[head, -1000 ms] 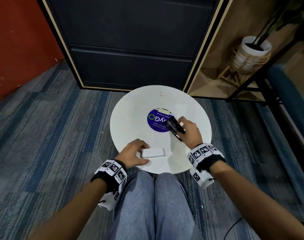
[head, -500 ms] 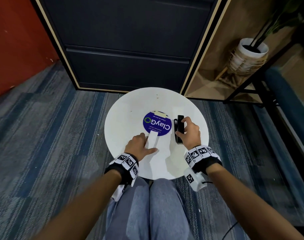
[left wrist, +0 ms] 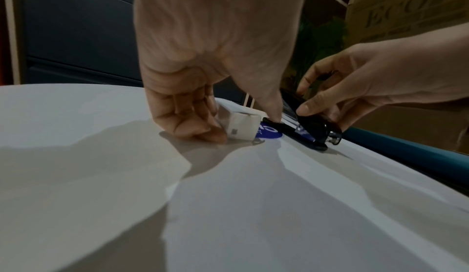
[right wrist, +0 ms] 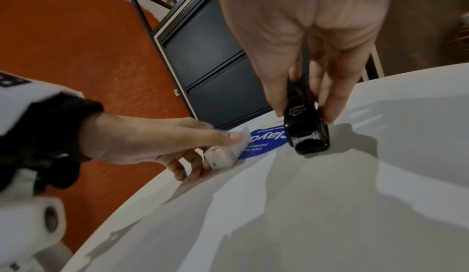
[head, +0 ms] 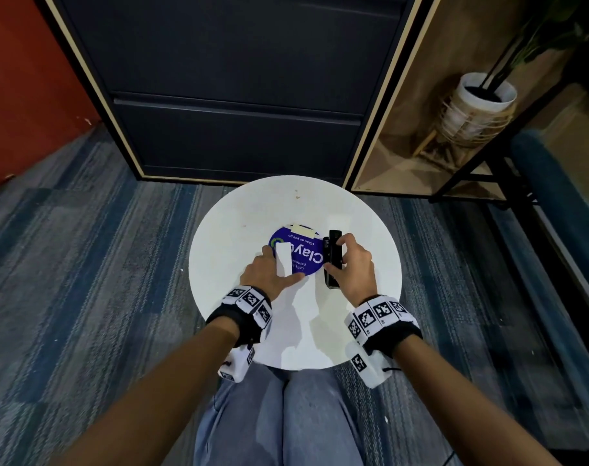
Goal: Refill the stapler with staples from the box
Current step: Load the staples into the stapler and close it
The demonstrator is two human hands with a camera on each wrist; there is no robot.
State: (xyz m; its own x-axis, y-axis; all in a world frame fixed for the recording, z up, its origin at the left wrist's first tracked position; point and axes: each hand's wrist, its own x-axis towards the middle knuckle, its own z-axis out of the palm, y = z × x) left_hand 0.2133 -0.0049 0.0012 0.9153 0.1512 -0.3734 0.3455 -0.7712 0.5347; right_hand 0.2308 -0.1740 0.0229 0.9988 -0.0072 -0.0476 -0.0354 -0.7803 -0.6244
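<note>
Sitting at a round white desk (head: 239, 223), the person's knees (head: 279, 415) show nearest, then both wrists. Left hand (head: 264, 275) holds the small white box (head: 283, 260): fingers (left wrist: 187, 120) curled against its left side and touching the desk, thumb (head: 294, 279) across its near end. The box lies flat, partly over a blue round sticker (head: 303, 255). Just right of it, the right hand (head: 353, 267) pinches the black stapler (head: 332, 255) from above, thumb on one flank, fingers (right wrist: 335, 100) on the other; the stapler rests lengthwise on the desk, hinge end toward the person. Whether its top is lifted, cannot tell.

Judgement: the box is light card, easily crushed or skidded, so hold its long sides and open an end flap. Staple strips are brittle and break if bent; lift by the ends. The stapler is rigid and heavier, glossy, possibly slippery; steady the base and raise the top arm from the front.

Beyond the desk: dark cabinet drawers (head: 236, 129), a potted plant (head: 481, 109) far right.
</note>
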